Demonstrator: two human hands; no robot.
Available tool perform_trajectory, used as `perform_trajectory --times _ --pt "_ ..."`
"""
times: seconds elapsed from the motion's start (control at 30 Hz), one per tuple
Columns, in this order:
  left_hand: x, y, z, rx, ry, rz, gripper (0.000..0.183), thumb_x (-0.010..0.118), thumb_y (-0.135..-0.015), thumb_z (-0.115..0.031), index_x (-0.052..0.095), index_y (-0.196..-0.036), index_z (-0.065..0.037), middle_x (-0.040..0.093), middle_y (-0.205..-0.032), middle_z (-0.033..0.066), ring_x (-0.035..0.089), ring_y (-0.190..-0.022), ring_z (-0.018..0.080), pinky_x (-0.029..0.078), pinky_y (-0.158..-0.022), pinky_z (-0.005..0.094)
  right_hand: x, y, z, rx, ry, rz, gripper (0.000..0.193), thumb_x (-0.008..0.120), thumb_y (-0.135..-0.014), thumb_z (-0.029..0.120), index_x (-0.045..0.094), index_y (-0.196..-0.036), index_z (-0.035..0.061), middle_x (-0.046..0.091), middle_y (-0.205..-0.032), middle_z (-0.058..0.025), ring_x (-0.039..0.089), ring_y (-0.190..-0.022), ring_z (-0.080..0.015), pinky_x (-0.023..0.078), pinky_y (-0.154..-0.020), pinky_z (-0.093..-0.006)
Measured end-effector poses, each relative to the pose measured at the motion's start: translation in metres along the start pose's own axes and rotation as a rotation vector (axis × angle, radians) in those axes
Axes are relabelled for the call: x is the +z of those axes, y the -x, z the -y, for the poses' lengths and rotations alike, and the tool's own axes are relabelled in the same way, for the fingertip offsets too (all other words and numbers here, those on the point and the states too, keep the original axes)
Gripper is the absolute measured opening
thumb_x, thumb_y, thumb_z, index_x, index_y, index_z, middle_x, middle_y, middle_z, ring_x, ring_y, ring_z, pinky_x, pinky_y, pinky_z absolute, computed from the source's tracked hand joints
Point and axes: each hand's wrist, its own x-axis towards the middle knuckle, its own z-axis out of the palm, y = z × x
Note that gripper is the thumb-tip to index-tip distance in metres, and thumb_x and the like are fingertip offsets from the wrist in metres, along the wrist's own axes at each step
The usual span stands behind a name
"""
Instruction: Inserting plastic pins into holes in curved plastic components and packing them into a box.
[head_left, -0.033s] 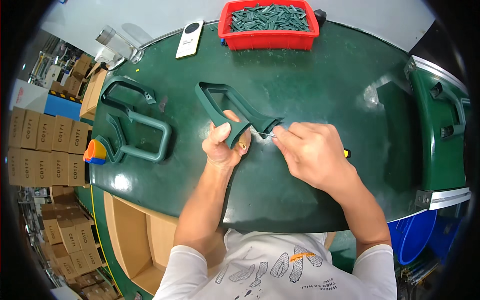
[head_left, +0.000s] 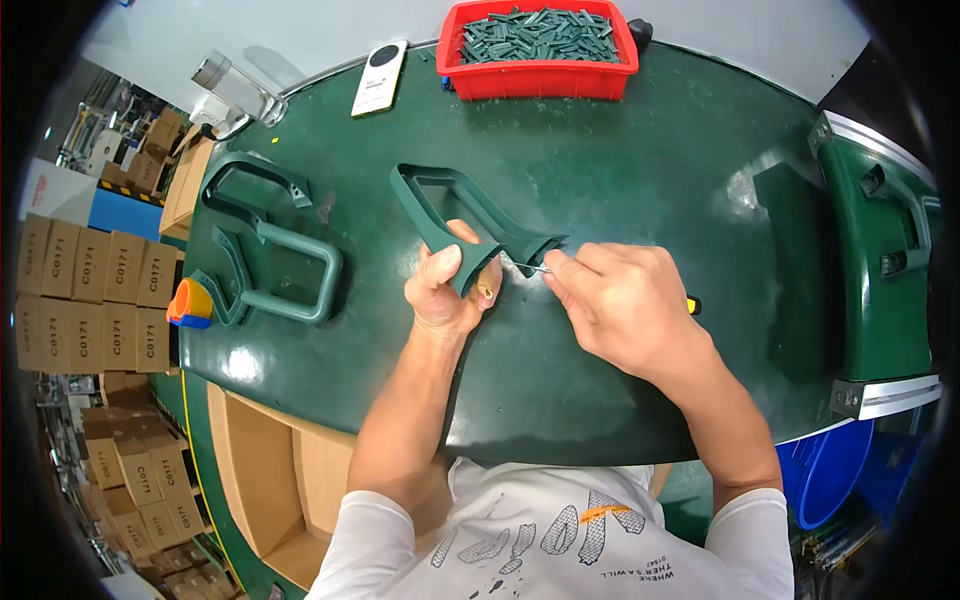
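My left hand (head_left: 447, 285) is closed around one leg of a dark green U-shaped plastic handle (head_left: 412, 205), lifted over the table. The handle's loop points away from me, and its two flared ends face me. My right hand (head_left: 625, 305) is closed on a thin metal-shafted tool (head_left: 532, 267), whose tip reaches the gap between the flared ends. A yellow-and-black end (head_left: 694, 306) shows behind the right hand, apparently the tool's grip. Something small and tan (head_left: 486, 292) shows at my left fingers; its kind is unclear.
More green handles (head_left: 318, 275) lie at the left beside an orange-and-blue round object (head_left: 190, 302). At the back stand a red bin (head_left: 538, 82) of small green pieces, a white flat device (head_left: 379, 80) and a glass bottle (head_left: 240, 90). An open carton (head_left: 262, 475) sits below the table's left edge.
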Motion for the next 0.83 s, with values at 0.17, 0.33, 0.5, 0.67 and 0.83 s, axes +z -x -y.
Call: perform_trajectory --times 0.17,0.33,0.5,0.67,0.83 --pt "0.002 0.0 0.0 -0.002 -0.005 -0.014 0.031 0.058 -0.078 -0.032 0.05 -0.078 -0.002 0.046 -0.046 0.0102 0.041 -0.035 0.017 0.032 -0.032 0.0265 0.003 -0.004 0.003 0.019 -0.028 0.042 0.005 0.062 -0.072 0.006 0.059 -0.073 0.003 0.054 -0.06 -0.0084 0.06 -0.057 -0.0253 0.047 -0.048 -0.0373" --pt "0.004 0.0 -0.001 -0.009 0.016 -0.036 0.03 0.059 -0.078 -0.031 0.05 -0.078 -0.002 0.047 -0.046 0.0098 0.042 -0.035 0.017 0.034 -0.033 0.0262 0.004 -0.004 0.003 0.03 -0.029 0.075 0.005 0.061 -0.073 0.008 0.059 -0.074 0.0029 0.055 -0.061 -0.009 0.061 -0.059 -0.0257 0.048 -0.05 -0.0379" --pt "0.004 0.0 0.0 -0.003 0.028 -0.034 0.029 0.06 -0.078 -0.029 0.05 -0.077 -0.001 0.048 -0.047 0.0102 0.043 -0.035 0.0171 0.035 -0.034 0.0263 0.002 -0.005 0.003 0.004 -0.009 0.097 0.007 0.06 -0.071 0.006 0.059 -0.077 0.0024 0.056 -0.063 -0.009 0.061 -0.059 -0.0258 0.048 -0.05 -0.0377" --pt "0.002 0.001 0.001 0.002 0.025 -0.019 0.029 0.06 -0.078 -0.028 0.051 -0.078 0.0 0.05 -0.048 0.0113 0.044 -0.036 0.0175 0.035 -0.034 0.0263 -0.002 -0.007 0.001 -0.091 0.094 0.109 0.011 0.061 -0.067 0.007 0.059 -0.077 0.0018 0.057 -0.064 -0.0085 0.06 -0.059 -0.0258 0.049 -0.052 -0.0356" --pt "0.002 0.003 0.0 -0.015 0.01 -0.057 0.029 0.06 -0.078 -0.028 0.052 -0.079 0.001 0.05 -0.048 0.0119 0.044 -0.036 0.0179 0.036 -0.034 0.0262 -0.008 -0.012 0.004 -0.145 0.26 0.207 0.016 0.064 -0.064 0.008 0.06 -0.079 0.0036 0.059 -0.065 -0.0072 0.061 -0.062 -0.027 0.05 -0.055 -0.0348"
